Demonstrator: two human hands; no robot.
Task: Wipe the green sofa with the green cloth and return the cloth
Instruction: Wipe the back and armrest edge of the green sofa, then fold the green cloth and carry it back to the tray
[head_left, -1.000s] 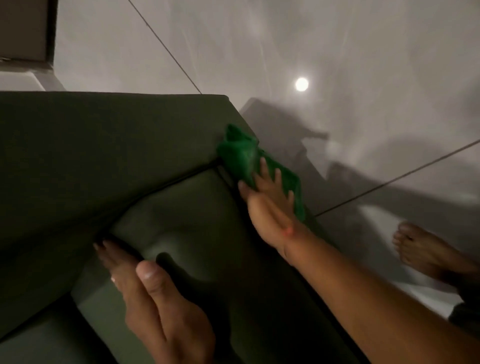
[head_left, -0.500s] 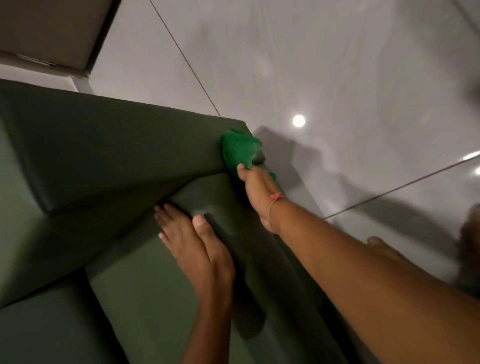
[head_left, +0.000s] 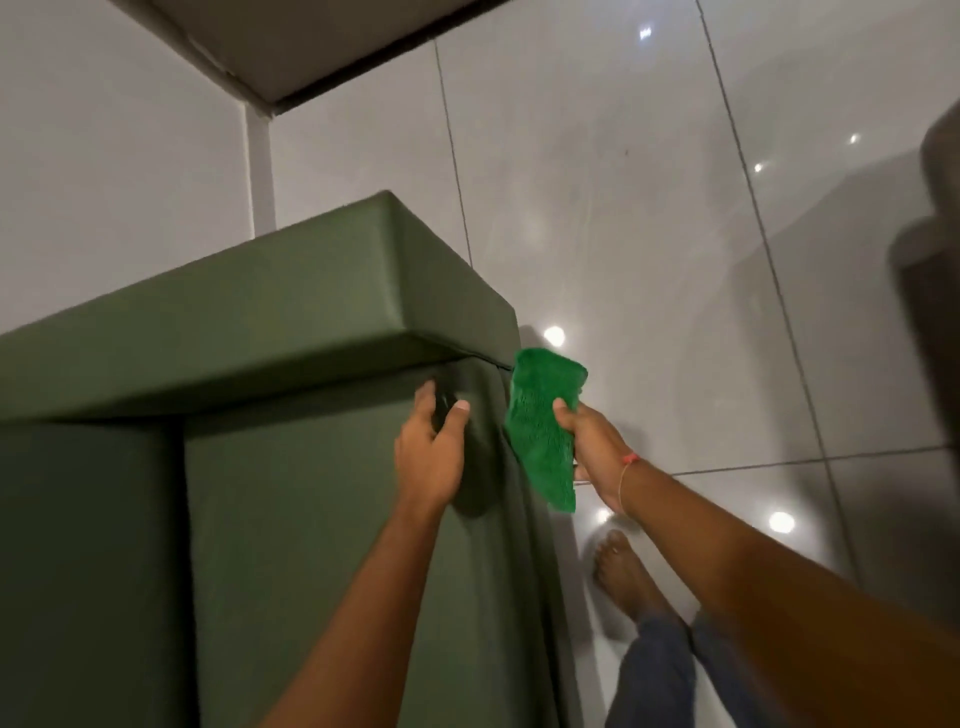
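The green sofa (head_left: 291, 322) fills the left half of the view, its armrest running across above the seat cushions. My left hand (head_left: 431, 452) presses into the seat cushion close under the armrest, fingers dug into the fabric. My right hand (head_left: 592, 447) grips the bright green cloth (head_left: 543, 431), which hangs folded just off the sofa's right edge, beside the armrest corner and apart from the cushion.
Glossy grey floor tiles (head_left: 675, 260) spread to the right of the sofa, with light reflections. My bare foot (head_left: 623, 577) stands on the floor beside the sofa. A white wall (head_left: 104, 156) rises behind, and a blurred dark object (head_left: 930, 291) is at the right edge.
My right hand has lifted the cloth off the armrest corner and now holds it beside the sofa. My left hand has shifted up the cushion toward the armrest. The view has tilted upward.
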